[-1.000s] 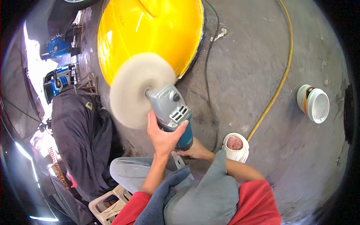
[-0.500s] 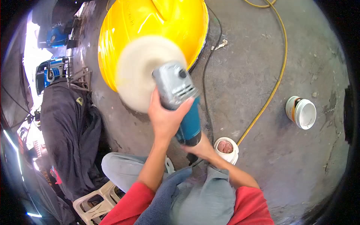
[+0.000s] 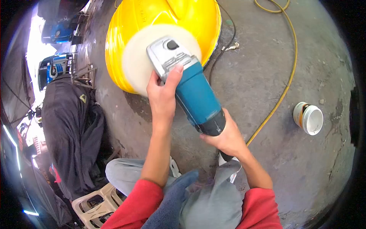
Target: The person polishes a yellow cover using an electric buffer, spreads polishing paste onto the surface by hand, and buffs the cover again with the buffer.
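A blue polisher (image 3: 200,95) with a silver-grey head and black rear grip lies across both my hands. Its round cream pad (image 3: 135,53) is against or just over a glossy yellow curved panel (image 3: 160,11), and its outline looks blurred; contact is hard to judge. My left hand (image 3: 162,95) grips the polisher under its head, thumb up on the grey housing. At the rear, my right hand (image 3: 230,135) wraps the black grip. Part of the panel is hidden behind the pad and tool head.
A dark cord (image 3: 233,28) and a yellow hose (image 3: 292,57) run over the concrete floor. On the right lies a white tub (image 3: 313,120). To the left are a dark cloth cover (image 3: 65,126) and a beige plastic stool (image 3: 84,208). A dark blue towel (image 3: 166,206) hangs over my lap.
The polisher has shifted up and slightly right over the yellow panel, and its body now shows longer and flatter. My right hand has come up with the grip; both hands keep hold.
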Motion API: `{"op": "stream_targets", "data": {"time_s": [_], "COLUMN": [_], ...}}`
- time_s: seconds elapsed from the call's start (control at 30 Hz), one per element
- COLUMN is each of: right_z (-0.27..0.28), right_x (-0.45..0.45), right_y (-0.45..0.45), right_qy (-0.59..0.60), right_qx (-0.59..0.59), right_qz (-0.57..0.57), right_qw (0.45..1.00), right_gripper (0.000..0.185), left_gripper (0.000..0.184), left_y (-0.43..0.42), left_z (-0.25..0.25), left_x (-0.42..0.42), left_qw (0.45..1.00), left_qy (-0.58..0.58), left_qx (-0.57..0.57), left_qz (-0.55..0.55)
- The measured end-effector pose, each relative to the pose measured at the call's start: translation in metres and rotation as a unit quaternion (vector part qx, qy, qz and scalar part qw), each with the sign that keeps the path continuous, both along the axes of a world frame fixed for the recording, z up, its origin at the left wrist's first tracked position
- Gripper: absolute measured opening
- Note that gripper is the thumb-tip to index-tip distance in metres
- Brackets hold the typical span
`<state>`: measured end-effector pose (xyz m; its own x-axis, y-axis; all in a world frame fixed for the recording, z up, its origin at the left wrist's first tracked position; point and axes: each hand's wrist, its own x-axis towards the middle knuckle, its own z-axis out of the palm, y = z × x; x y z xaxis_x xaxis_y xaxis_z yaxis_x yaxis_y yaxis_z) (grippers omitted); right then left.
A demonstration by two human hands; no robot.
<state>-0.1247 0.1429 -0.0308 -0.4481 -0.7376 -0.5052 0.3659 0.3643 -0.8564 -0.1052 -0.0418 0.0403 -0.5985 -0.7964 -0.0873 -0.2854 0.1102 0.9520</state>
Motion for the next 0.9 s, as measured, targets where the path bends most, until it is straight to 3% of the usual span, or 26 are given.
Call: {"op": "stream_targets", "data": {"time_s": [0.2, 0.4, 0.47, 0.53, 0.67, 0.77, 0.83, 0.9], "right_z": [-0.003, 0.011, 0.012, 0.013, 0.017, 0.012, 0.010, 0.017], "right_x": [0.007, -0.031, -0.033, -0.022, -0.011, -0.010, -0.022, -0.037], "right_y": [0.023, 0.007, 0.005, 0.007, 0.013, 0.011, 0.001, -0.011], "right_qy": [-0.014, 0.014, -0.009, -0.014, -0.076, -0.062, 0.007, 0.007], "right_qx": [0.043, 0.016, -0.003, 0.010, 0.024, 0.008, -0.029, -0.041], "right_qz": [0.128, 0.003, 0.003, 0.036, 0.122, 0.117, 0.029, 0.012], "right_qw": [0.991, 1.000, 1.000, 0.999, 0.989, 0.991, 0.999, 0.999], "right_gripper": [0.089, 0.082, 0.082, 0.085, 0.089, 0.090, 0.091, 0.091], "left_gripper": [0.051, 0.051, 0.051, 0.051, 0.048, 0.048, 0.049, 0.050], "left_y": [0.030, 0.001, -0.005, 0.001, 0.016, 0.006, -0.007, -0.027], "left_z": [-0.012, -0.008, -0.004, -0.003, -0.008, -0.008, -0.003, 0.002], "left_x": [0.050, -0.017, -0.018, 0.002, 0.047, 0.026, -0.006, -0.029], "left_qw": [0.993, 0.998, 0.998, 0.994, 0.994, 0.996, 0.997, 0.999], "left_qy": [0.023, 0.006, 0.001, 0.026, -0.014, 0.000, 0.011, -0.003], "left_qx": [0.029, 0.043, 0.063, 0.061, 0.010, 0.010, 0.027, 0.036], "left_qz": [0.113, 0.041, 0.017, 0.082, 0.108, 0.094, 0.071, 0.023]}}
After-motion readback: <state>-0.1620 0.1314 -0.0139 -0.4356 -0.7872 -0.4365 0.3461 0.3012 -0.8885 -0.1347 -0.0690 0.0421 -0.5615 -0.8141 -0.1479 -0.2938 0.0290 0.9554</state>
